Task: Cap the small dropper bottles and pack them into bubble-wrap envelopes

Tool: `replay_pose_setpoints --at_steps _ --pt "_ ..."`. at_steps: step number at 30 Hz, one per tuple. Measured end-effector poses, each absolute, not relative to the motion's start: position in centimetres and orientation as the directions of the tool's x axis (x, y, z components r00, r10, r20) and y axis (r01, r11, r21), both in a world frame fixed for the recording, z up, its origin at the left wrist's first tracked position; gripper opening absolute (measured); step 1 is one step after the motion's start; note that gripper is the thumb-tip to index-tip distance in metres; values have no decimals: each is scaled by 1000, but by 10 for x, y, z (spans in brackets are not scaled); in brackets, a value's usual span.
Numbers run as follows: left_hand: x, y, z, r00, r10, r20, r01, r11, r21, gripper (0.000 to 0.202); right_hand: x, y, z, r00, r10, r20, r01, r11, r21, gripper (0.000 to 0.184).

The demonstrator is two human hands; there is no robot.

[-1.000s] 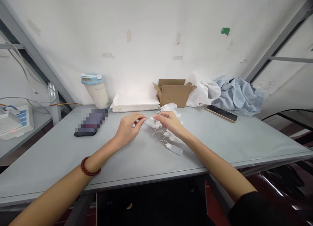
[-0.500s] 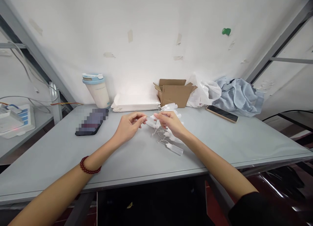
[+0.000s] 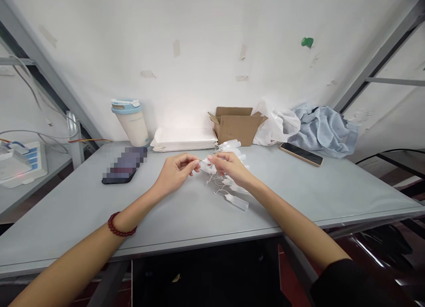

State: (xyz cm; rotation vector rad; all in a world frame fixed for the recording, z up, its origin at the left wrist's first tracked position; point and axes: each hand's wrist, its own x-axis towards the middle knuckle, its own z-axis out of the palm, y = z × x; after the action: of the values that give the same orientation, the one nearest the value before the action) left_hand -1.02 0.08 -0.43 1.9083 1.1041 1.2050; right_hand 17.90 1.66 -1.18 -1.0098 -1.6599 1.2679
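My left hand (image 3: 179, 169) is closed in a pinch, thumb against forefinger, on something too small to make out. Facing it, my right hand (image 3: 229, 165) pinches a small whitish plastic piece (image 3: 204, 162) that shows between the two sets of fingertips. Most of that piece is hidden by the fingers. Under and around my right hand lies a loose group of small translucent plastic bottles with white tops and thin white strings. The nearest bottle (image 3: 237, 202) lies on its side on the grey table (image 3: 172, 223).
Behind my hands stand a stack of white sheets (image 3: 184, 140) and an open cardboard box (image 3: 237, 130). A lidded cup (image 3: 133, 128) and a phone (image 3: 122, 165) are on the left. To the right are a plastic bag (image 3: 274, 125), another phone (image 3: 301, 154) and blue cloth (image 3: 327, 130).
Both hands keep nearly the same place, with only slight finger movement. The small piece between the fingertips has shifted a little. The bottles on the table lie as before.
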Motion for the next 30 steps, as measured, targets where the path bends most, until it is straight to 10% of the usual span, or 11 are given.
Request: replay_pose_setpoints --at_steps 30 --pt "-10 4 -15 279 906 320 300 -399 867 21 177 21 -26 -395 909 132 149 205 -967 39"
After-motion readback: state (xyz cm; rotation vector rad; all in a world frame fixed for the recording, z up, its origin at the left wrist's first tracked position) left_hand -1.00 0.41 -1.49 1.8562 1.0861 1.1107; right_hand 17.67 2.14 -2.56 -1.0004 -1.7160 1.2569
